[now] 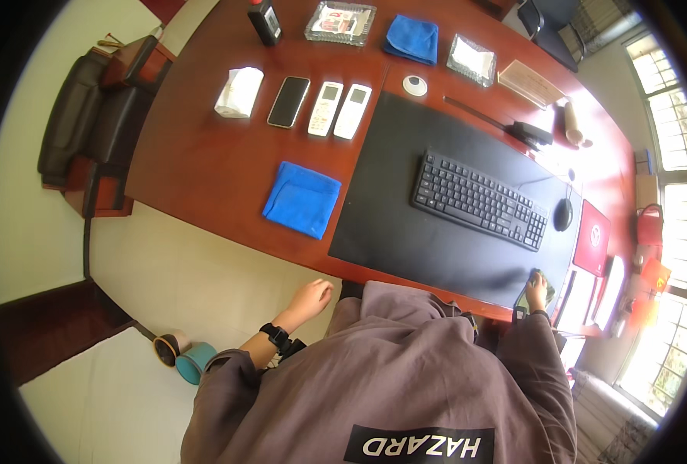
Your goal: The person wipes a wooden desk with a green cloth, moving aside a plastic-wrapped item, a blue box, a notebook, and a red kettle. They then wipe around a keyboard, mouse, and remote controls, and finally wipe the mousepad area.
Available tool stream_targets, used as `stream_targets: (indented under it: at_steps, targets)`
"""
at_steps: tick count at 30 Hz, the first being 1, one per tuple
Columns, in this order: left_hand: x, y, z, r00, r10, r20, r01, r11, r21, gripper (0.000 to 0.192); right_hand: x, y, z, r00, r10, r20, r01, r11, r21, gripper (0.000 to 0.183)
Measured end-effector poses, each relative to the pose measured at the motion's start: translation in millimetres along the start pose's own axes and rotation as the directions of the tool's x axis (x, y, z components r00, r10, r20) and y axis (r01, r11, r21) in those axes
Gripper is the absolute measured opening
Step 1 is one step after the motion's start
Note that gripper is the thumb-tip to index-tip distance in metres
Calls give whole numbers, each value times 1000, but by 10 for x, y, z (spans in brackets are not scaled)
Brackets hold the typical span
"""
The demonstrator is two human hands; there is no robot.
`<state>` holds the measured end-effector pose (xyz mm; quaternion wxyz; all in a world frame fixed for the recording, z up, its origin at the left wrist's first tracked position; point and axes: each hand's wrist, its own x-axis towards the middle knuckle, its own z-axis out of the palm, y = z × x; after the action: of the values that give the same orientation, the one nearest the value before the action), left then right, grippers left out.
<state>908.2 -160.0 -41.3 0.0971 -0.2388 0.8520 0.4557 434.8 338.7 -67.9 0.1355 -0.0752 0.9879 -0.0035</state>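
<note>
My left hand (313,297) hangs just off the desk's front edge, its fingers loosely curled, with a black strap on the wrist. At the right front of the black desk mat (378,220), my right hand (536,292) is on a green, patterned flat object (521,301), possibly a phone; the fingers partly hide it. A folded blue cloth (302,200) lies on the wood left of the mat. On the mat are a black keyboard (479,200) and a black mouse (563,214). Two white remote controls (325,108) lie beside a smartphone (289,102) and a white tissue pack (240,93).
Along the far side stand a black bottle (265,24), glass trays (340,23) and another blue cloth (411,39). A red folder (591,238) lies to the right. A leather armchair (97,116) stands left; bins (195,362) are on the floor.
</note>
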Motion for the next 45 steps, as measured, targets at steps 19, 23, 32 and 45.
stream_targets:
  at_steps: [19, 23, 32, 45]
  targets:
    - [1118, 221, -40, 178, -562, -808, 608, 708, -359, 69, 779, 1170, 1013, 927, -361, -97, 341, 923, -181, 54]
    - [1674, 104, -901, 546, -192, -815, 471, 876, 109, 58, 262, 710, 653, 959, -26, -282, 32, 999, 19, 67]
    - [2867, -267, -1881, 768, -26, -640, 407, 791, 457, 61, -207, 102, 450, 961, 274, -45, -263, 949, 175, 73]
    - [2885, -409, -2131, 656, 81, -751, 363, 837, 408, 59, -415, 55, 412, 963, 269, 4, -264, 941, 209, 65]
